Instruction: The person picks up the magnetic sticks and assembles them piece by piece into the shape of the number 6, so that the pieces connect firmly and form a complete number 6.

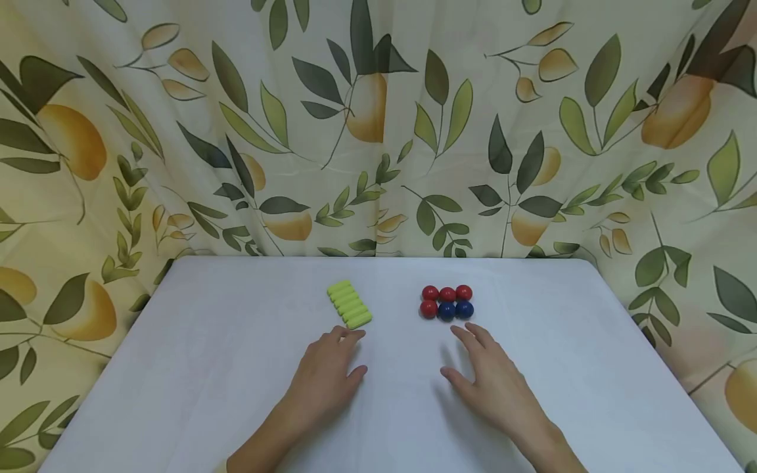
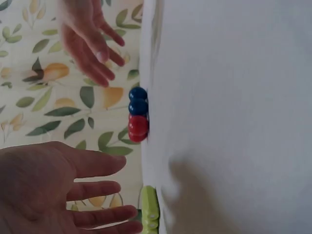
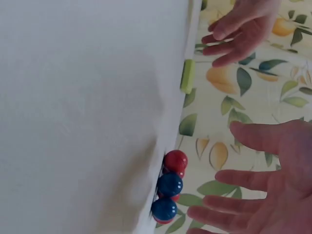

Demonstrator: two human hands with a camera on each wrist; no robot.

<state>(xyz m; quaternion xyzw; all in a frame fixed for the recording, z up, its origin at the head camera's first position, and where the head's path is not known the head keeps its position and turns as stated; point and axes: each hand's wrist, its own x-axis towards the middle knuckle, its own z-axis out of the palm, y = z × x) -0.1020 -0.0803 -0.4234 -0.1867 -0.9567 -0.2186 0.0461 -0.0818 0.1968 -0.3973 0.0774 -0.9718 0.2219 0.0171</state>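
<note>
Several lime-green sticks [image 1: 349,304] lie side by side in a slanted row on the white table. To their right, red balls [image 1: 428,309] and two dark blue balls [image 1: 446,311] sit touching in two rows; the blue ones are at the front. My left hand [image 1: 326,371] hovers just in front of the green sticks, fingers relaxed and nothing held. Nearest to the balls is my right hand [image 1: 493,378], its fingers spread and holding nothing. The left wrist view shows the left palm [image 2: 34,185] beside the green sticks [image 2: 149,207]; the right wrist view shows the right palm [image 3: 287,175] near the balls.
The white-covered table [image 1: 207,368] fills the lower part of the head view. Behind it hangs a curtain [image 1: 414,190] printed with leaves and orange fruit, meeting the table's far edge. Both hands cast soft shadows on the cloth.
</note>
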